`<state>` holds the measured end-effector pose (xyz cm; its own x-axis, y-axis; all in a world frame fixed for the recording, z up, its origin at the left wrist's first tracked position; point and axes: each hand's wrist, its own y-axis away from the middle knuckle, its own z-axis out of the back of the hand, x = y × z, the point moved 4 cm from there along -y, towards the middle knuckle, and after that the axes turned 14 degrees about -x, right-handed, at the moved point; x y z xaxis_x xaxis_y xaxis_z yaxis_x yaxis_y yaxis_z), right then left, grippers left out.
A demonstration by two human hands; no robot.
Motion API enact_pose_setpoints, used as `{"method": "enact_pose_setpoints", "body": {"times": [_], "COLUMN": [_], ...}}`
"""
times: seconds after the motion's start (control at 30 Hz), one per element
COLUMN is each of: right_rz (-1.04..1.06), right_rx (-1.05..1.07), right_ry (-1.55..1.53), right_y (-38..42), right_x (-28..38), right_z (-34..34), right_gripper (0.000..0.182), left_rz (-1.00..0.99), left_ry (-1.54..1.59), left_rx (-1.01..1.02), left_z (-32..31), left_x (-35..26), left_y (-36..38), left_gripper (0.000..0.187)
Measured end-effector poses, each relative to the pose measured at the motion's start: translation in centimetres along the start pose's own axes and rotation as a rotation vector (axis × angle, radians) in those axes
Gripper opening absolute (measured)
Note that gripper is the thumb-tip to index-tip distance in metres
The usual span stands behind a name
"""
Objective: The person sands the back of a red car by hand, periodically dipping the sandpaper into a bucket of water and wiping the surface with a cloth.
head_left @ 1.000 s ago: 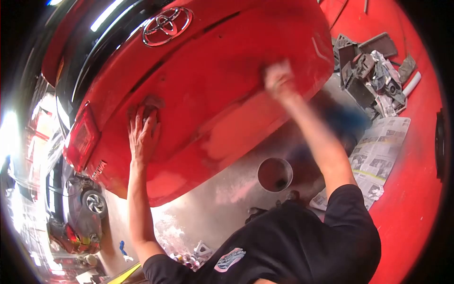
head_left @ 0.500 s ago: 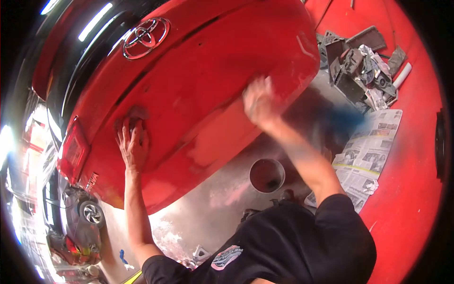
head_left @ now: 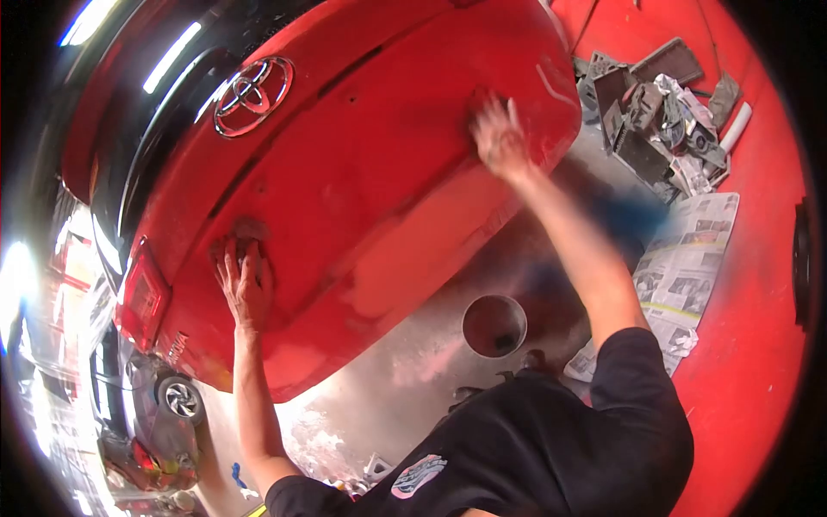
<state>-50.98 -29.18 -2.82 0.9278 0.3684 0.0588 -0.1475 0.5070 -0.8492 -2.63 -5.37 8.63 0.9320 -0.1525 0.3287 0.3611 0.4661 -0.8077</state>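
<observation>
A red car tailgate point(head_left: 362, 198) with a chrome oval emblem point(head_left: 253, 97) fills the upper middle. My left hand point(head_left: 244, 280) lies on its left part, fingers spread, beside a dark smudge on the paint. Farther right, my right hand point(head_left: 500, 142) is on the panel near its right end, fingers stretched out and somewhat blurred. Whatever may lie under that palm is hidden. Between my hands runs a crease, and below it is a paler, dull patch point(head_left: 405, 258). A red tail lamp point(head_left: 144, 293) sits left of my left hand.
A round bucket point(head_left: 494, 326) stands on the grey floor below the tailgate. To the right are newspaper sheets point(head_left: 689, 258) and a heap of dark parts and crumpled paper point(head_left: 663, 121) on red flooring. Another car point(head_left: 159, 414) is at lower left.
My right hand has slid up and to the right along the panel, and its fingers now look more stretched out. My left hand stays at the same spot on the tailgate.
</observation>
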Motion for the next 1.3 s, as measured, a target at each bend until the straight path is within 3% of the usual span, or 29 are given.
{"method": "enact_pose_setpoints", "body": {"times": [0.03,0.07,0.1,0.17,0.2,0.27,0.33,0.37,0.43,0.5,0.57,0.6,0.67,0.7,0.73,0.8,0.87,0.9,0.93,0.97,1.0,1.07,1.1,1.17,1.3], "right_rz": [-0.012,-0.009,0.101,0.202,0.045,-0.111,-0.024,-0.036,0.208,0.37,0.187,0.457,0.697,0.351,0.005,-0.108,-0.171,-0.274,-0.239,-0.607,-0.643,-0.346,-0.35,-0.501,-0.514], "right_rx": [-0.117,-0.118,-0.349,-0.589,-0.485,-0.323,-0.194,-0.241,-0.523,-0.737,-0.613,-0.54,-0.391,-0.268,-0.133,-0.001,-0.136,-0.218,-0.193,-0.423,-0.476,-0.219,-0.156,-0.137,-0.345], "right_ry": [0.151,0.146,0.627,1.106,0.147,-0.807,-0.246,-0.185,0.834,0.723,-0.328,0.459,1.26,0.566,-0.13,-0.037,-0.235,-0.478,-0.431,-1.284,-1.292,-0.112,0.046,-0.012,-0.335], "right_y": [-1.8,-0.5,2.7,4.4,3.2,-0.6,-4.8,-4.7,-2.3,1.7,3.2,4.0,3.5,0.9,-0.6,2.6,7.7,10.2,12.0,12.9,12.1,7.6,5.7,4.4,12.3], "right_x": [0.3,3.1,7.0,10.2,10.0,7.5,1.4,2.5,7.0,15.6,16.5,14.8,8.3,3.8,1.1,3.7,9.4,11.6,11.1,9.6,6.4,-1.0,-4.1,-5.1,11.0], "right_z": [-0.4,-2.6,-5.4,-5.2,-2.4,0.0,-1.4,-1.6,-3.2,0.1,4.0,2.6,0.3,1.5,1.8,0.1,2.8,3.3,3.0,1.0,-0.4,-1.7,-2.8,-3.9,1.4], "right_gripper": [0.066,0.066,0.052,0.045,0.041,0.041,0.036,0.034,0.03,0.03,0.033,0.028,0.023,0.018,0.047,0.05,0.063,0.071,0.075,0.074,0.073,0.072,0.071,0.069,0.067], "left_rz": [0.008,0.01,0.01,0.003,0.01,0.015,0.051,0.061,0.044,0.048,0.033,0.036,0.035,0.02,0.005,0.002,-0.013,-0.02,-0.029,-0.048,-0.022,-0.005,-0.016,-0.04,-0.007], "left_ry": [-0.004,-0.008,-0.001,-0.003,-0.01,-0.025,0.032,0.017,0.033,0.025,0.03,0.021,0.02,0.011,-0.002,0.0,0.014,0.001,-0.015,-0.012,0.0,0.017,0.014,0.005,0.001], "left_rx": [0.005,0.006,0.001,-0.011,-0.006,-0.005,0.022,0.034,0.006,0.009,0.035,0.043,0.041,0.03,0.02,0.016,0.007,0.004,0.006,0.006,0.007,0.02,0.012,0.024,-0.021], "left_z": [0.1,0.2,0.2,-0.2,-0.3,-0.3,-0.2,0.3,0.3,-0.3,-0.3,0.0,0.0,0.0,0.3,0.5,0.1,0.2,0.3,0.5,0.4,-0.6,-0.7,-0.3,-1.4], "left_x": [0.1,0.2,0.1,0.2,0.3,0.5,0.2,0.2,-0.2,0.4,0.3,0.2,0.2,0.2,0.3,0.1,-0.5,-0.5,-0.4,-0.3,-0.1,-0.4,-0.5,-0.8,-1.6], "left_y": [0.2,0.4,0.4,0.3,0.7,0.5,0.5,0.7,0.3,0.6,1.2,1.1,0.9,1.0,1.1,0.9,0.6,0.7,0.9,1.1,1.3,1.1,0.9,1.0,0.9], "left_gripper": [0.04,0.04,0.04,0.04,0.04,0.04,0.04,0.04,0.042,0.043,0.045,0.046,0.047,0.047,0.047,0.047,0.046,0.046,0.046,0.046,0.046,0.045,0.046,0.046,0.044]}}
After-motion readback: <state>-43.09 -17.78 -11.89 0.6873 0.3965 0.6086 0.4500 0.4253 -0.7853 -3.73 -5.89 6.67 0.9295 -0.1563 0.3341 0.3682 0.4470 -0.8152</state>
